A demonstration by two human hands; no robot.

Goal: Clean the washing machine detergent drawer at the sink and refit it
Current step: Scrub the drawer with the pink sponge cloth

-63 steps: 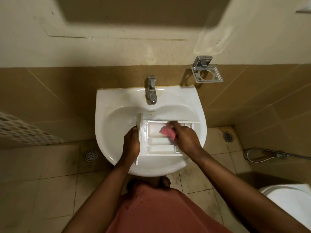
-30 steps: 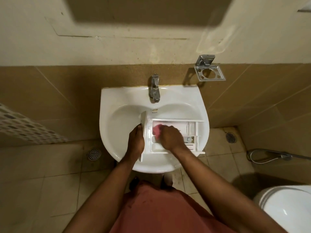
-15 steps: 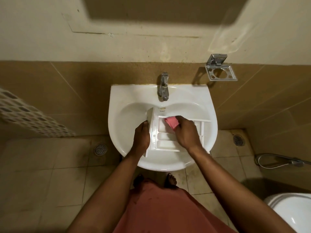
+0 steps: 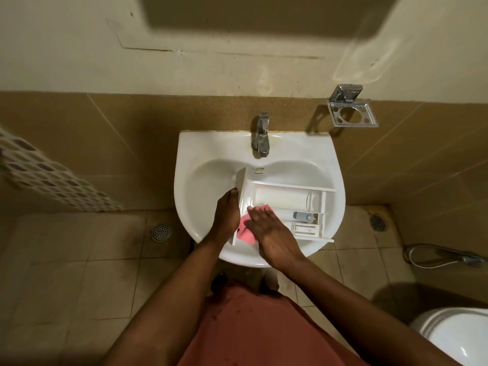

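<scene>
A: Far left first?
B: Floor drain (image 4: 161, 231) set in the tiles, left of the sink (image 4: 184, 154). Tap (image 4: 261, 136) at the middle of the back rim.
A: Left hand?
B: Left hand (image 4: 225, 215) is on the front panel of the detergent drawer (image 4: 287, 199). Fingers curled against the panel's outer face, holding it. Thumb hidden.
A: The drawer itself?
B: Lies across the basin, compartments facing up, front panel to the left, far end reaching the sink's right rim.
A: Right hand?
B: Right hand (image 4: 272, 233) lies flat on a pink cloth (image 4: 244, 235). Fingers straight and spread, pressing it onto the drawer's near-left corner, just beside the front panel.
A: Further right?
B: Chrome holder (image 4: 351, 109) on the wall, second drain (image 4: 379, 222), hose (image 4: 449, 257), toilet (image 4: 462, 339) in the corner.
</scene>
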